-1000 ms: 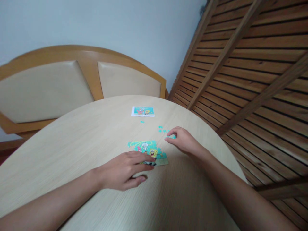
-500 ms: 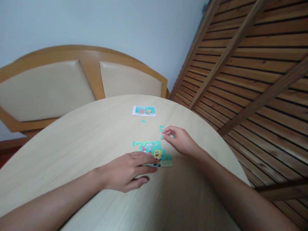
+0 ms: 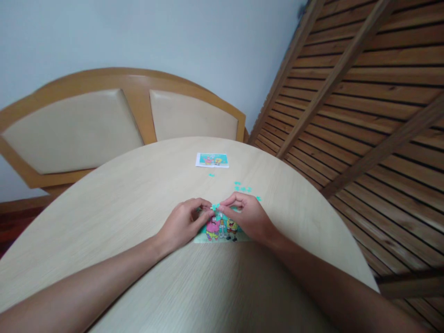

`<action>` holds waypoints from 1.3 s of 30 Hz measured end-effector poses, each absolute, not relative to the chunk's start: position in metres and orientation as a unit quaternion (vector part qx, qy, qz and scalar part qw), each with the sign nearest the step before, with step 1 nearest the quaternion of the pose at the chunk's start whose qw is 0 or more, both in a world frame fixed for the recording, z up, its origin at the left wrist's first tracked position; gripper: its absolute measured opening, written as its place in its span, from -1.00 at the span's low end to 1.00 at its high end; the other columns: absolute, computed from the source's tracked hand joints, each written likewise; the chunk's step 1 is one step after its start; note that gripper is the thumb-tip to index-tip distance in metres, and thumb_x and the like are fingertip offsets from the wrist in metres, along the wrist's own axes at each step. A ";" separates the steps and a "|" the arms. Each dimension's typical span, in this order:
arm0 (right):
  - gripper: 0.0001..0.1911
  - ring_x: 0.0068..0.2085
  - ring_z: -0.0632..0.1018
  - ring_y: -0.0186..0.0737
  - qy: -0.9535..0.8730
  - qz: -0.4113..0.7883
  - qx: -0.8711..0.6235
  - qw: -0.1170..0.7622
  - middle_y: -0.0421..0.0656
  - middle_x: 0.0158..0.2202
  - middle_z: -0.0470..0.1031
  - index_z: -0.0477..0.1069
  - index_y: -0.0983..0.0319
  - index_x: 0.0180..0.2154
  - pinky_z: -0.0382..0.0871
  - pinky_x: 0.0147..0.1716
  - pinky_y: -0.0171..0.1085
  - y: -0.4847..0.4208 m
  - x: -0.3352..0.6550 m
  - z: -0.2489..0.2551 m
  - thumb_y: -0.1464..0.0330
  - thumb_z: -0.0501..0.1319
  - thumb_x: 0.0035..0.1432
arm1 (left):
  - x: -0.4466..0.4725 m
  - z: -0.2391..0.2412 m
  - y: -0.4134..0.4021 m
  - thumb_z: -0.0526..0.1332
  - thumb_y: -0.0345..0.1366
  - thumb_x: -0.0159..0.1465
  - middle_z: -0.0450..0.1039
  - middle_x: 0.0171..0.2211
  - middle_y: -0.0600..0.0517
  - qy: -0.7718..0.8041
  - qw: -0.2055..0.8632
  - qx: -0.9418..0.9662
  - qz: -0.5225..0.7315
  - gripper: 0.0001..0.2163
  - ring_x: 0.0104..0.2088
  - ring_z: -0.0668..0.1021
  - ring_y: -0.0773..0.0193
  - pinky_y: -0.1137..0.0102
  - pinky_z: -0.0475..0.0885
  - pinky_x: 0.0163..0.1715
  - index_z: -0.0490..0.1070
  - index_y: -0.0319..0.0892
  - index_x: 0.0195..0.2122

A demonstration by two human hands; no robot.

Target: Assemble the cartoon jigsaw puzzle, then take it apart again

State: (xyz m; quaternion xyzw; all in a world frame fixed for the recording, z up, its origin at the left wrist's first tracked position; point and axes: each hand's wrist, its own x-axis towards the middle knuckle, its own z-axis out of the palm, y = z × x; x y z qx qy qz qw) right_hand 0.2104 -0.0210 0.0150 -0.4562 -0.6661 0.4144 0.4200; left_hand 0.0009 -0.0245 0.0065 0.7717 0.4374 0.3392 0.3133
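A teal jigsaw puzzle piece point(image 3: 215, 206) is held just above the top edge of a partly joined jigsaw puzzle point(image 3: 222, 227) with cartoon figures in pink and yellow. My left hand point(image 3: 183, 222) pinches the piece from its left side with thumb and forefinger. From the right, my right hand point(image 3: 249, 215) has thumb and fingertips closed on the same piece, and its palm covers the puzzle's right part. Whether the piece touches the puzzle below cannot be made out.
Several loose teal pieces point(image 3: 243, 189) lie beyond my right hand, and a single piece point(image 3: 211, 175) lies farther off. Behind it is a picture sheet point(image 3: 212, 160). A padded bench point(image 3: 194, 113) and slatted wooden panel point(image 3: 347, 115) border the round table point(image 3: 145, 185).
My right hand has come left from the loose pieces to the puzzle's top edge with a piece. My left hand has lifted off the puzzle's front and pinched at that piece.
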 end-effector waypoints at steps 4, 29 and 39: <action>-0.82 -0.32 0.63 -0.19 -0.676 0.428 -0.458 0.386 -0.17 -0.37 0.62 0.47 0.22 -0.37 0.46 -0.34 -0.27 -0.022 0.209 0.013 0.24 0.33 0.13 | 0.002 0.010 -0.025 0.18 -0.20 0.36 0.60 -0.28 -0.01 0.426 0.334 0.755 0.371 -0.80 -0.28 0.58 0.24 0.38 0.48 -0.23 0.54 -0.20 -0.20; -0.35 0.16 0.40 0.03 -0.882 0.227 -0.375 0.175 -0.04 0.13 0.46 0.34 0.17 0.17 0.17 0.17 0.01 -0.018 0.228 0.019 0.01 0.34 0.15 | -0.013 0.004 -0.009 0.20 -0.26 0.38 0.64 -0.24 0.03 0.424 0.229 0.816 0.319 -0.82 -0.19 0.55 0.17 0.25 0.44 -0.12 0.62 -0.04 -0.13; -0.39 0.15 0.41 0.03 -0.885 0.222 -0.369 0.176 -0.04 0.11 0.47 0.35 0.16 0.14 0.19 0.15 -0.01 -0.020 0.227 0.020 0.02 0.34 0.15 | -0.014 0.003 -0.010 0.23 -0.25 0.37 0.64 -0.23 0.04 0.414 0.232 0.824 0.311 -0.83 -0.18 0.55 0.17 0.26 0.42 -0.09 0.62 -0.02 -0.13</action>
